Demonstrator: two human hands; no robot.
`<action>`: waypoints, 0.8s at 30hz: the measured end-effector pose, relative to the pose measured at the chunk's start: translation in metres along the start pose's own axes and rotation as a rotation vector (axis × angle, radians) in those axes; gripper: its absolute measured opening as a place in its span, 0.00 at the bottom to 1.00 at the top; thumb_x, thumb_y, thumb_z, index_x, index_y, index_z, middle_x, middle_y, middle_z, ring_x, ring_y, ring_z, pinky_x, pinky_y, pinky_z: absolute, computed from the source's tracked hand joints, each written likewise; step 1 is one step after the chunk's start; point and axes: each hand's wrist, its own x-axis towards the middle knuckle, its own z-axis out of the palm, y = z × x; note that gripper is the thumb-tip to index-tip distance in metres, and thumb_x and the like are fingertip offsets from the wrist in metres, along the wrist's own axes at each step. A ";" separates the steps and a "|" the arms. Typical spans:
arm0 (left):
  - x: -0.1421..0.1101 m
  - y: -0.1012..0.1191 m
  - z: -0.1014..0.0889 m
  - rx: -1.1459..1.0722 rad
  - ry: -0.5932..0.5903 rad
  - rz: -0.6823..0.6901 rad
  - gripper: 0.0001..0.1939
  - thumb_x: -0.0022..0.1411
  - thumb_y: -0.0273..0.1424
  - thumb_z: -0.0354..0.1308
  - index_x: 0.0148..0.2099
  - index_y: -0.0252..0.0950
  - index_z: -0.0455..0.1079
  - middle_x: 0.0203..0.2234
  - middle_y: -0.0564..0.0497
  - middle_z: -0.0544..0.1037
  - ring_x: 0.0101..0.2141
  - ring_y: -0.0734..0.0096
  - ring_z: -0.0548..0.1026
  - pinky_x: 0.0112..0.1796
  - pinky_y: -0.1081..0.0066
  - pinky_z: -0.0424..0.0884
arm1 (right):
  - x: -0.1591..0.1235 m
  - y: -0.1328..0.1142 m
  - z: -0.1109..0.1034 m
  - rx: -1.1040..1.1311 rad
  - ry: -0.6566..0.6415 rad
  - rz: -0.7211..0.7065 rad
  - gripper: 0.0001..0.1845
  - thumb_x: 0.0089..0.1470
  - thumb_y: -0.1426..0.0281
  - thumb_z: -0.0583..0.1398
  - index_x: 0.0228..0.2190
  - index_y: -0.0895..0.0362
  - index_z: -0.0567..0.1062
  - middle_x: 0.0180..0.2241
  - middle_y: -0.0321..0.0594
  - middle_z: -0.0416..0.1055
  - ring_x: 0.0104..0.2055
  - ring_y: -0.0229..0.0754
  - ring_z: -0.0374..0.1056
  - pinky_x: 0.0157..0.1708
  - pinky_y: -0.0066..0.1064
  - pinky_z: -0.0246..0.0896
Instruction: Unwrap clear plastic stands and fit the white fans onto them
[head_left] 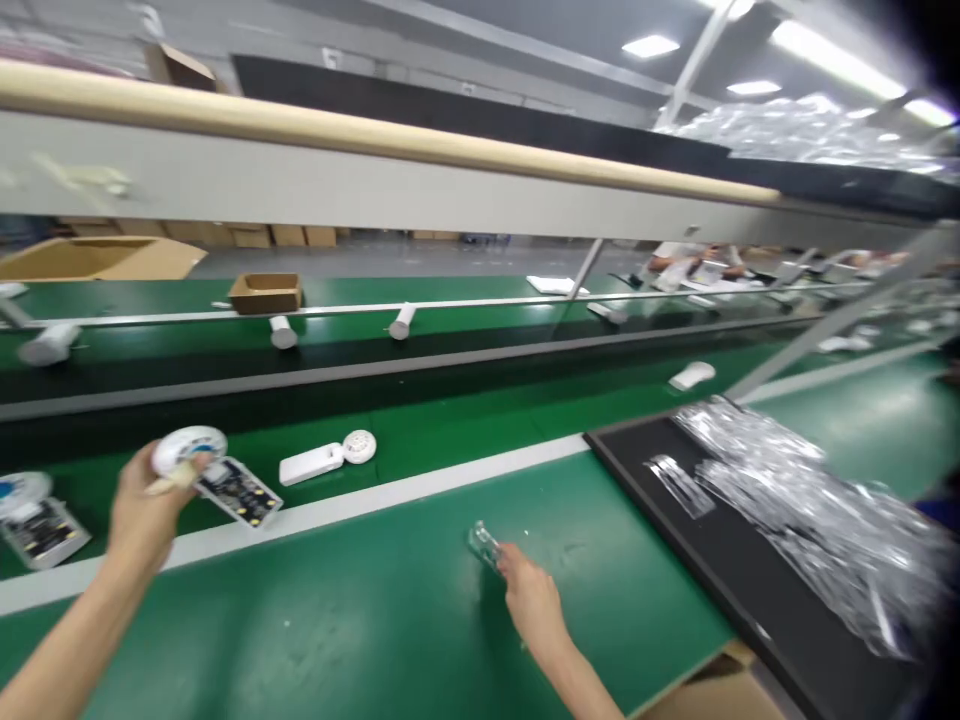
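The left hand (142,505) grips a white round casing (187,450) above the green conveyor belt (457,420), beside a circuit board (238,492). The right hand (529,595) pinches a small clear plastic piece (484,545) low over the bench, handy to the black tray (637,480) heaped with clear plastic pieces (810,510).

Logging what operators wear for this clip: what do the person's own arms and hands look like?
Both forearms are bare. The left hand and the right hand wear no gloves, and no sleeve, watch, band or cable shows on either arm.
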 end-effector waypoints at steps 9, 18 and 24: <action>-0.116 0.018 0.072 -0.239 -0.360 -0.230 0.30 0.45 0.43 0.66 0.49 0.37 0.65 0.44 0.44 0.74 0.41 0.59 0.74 0.36 0.66 0.72 | -0.020 -0.152 -0.015 0.327 -0.114 -0.283 0.30 0.56 0.65 0.54 0.59 0.52 0.55 0.44 0.45 0.68 0.43 0.50 0.69 0.40 0.42 0.66; -0.150 0.038 0.094 -0.214 -0.358 -0.251 0.35 0.42 0.44 0.67 0.50 0.36 0.62 0.39 0.45 0.75 0.38 0.60 0.74 0.34 0.67 0.72 | -0.025 -0.141 0.006 0.138 0.121 -0.392 0.31 0.55 0.68 0.56 0.59 0.46 0.57 0.49 0.47 0.64 0.48 0.53 0.64 0.43 0.46 0.65; -0.163 0.028 0.118 -0.365 -0.384 -0.210 0.32 0.46 0.43 0.66 0.52 0.38 0.64 0.45 0.46 0.74 0.45 0.61 0.72 0.43 0.68 0.69 | -0.018 -0.114 0.003 0.272 0.014 -0.412 0.39 0.56 0.73 0.51 0.63 0.44 0.40 0.42 0.42 0.67 0.40 0.47 0.69 0.33 0.36 0.69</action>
